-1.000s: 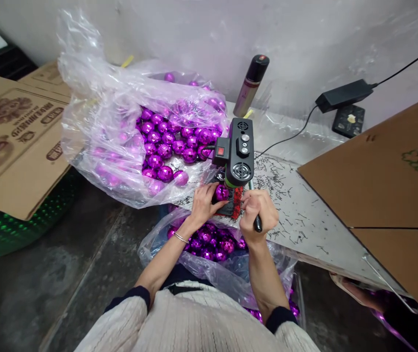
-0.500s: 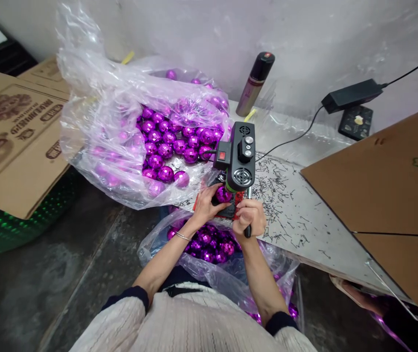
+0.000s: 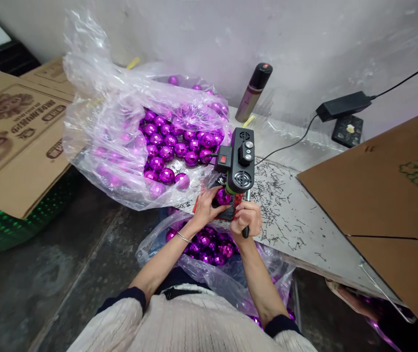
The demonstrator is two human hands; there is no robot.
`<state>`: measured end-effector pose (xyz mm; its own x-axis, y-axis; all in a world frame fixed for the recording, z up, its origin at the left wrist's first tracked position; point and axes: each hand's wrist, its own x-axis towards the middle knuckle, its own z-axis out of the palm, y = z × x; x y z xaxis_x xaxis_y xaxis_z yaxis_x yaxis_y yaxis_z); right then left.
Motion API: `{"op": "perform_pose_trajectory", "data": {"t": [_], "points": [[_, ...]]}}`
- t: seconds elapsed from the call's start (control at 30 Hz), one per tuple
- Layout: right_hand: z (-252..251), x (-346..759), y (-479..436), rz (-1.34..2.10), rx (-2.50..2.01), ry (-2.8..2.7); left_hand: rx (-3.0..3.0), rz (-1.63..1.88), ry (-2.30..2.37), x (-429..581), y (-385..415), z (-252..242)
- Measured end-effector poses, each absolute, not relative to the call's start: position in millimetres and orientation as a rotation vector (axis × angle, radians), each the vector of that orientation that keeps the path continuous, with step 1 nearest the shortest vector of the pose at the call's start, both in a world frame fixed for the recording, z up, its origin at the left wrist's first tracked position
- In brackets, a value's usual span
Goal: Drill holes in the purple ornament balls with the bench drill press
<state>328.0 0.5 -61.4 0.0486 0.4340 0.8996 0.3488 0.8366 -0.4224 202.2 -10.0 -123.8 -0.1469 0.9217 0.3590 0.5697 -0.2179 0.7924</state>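
Under the head of a black benchtop press (image 3: 243, 159), my left hand (image 3: 206, 208) pinches a shiny purple mirror-ball ornament (image 3: 223, 197) between thumb and fingers. The ball rests over a dark base plate with red edges and touches or nearly touches the press head; the exact contact is hidden. My right hand (image 3: 248, 218) is wrapped round the press's lever (image 3: 246, 231), whose black grip end shows below the fist. More purple balls (image 3: 209, 244) lie in an open plastic bag just below my hands.
A large clear plastic bag (image 3: 99, 112) of purple balls lies left of the press. Small black hooked pieces (image 3: 285, 200) litter the table on the right. Behind stand a spray can (image 3: 254, 93) and a power adapter (image 3: 344, 106). Cardboard boxes (image 3: 381, 195) flank both sides.
The view has shifted slightly. Both hands keep their hold on the ball and the lever, with hardly any visible movement against the press.
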Motion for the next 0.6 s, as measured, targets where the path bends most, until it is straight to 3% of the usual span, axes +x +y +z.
{"op": "perform_pose_trajectory", "data": {"t": [0.43, 0.6], "points": [[-62, 333, 4, -0.081, -0.617, -1.694, 1.762, 1.326, 1.656, 203, -9, -125], [-31, 332, -2, 0.017, -0.703, -1.659, 1.829, 1.359, 1.66, 203, -5, -125]]}}
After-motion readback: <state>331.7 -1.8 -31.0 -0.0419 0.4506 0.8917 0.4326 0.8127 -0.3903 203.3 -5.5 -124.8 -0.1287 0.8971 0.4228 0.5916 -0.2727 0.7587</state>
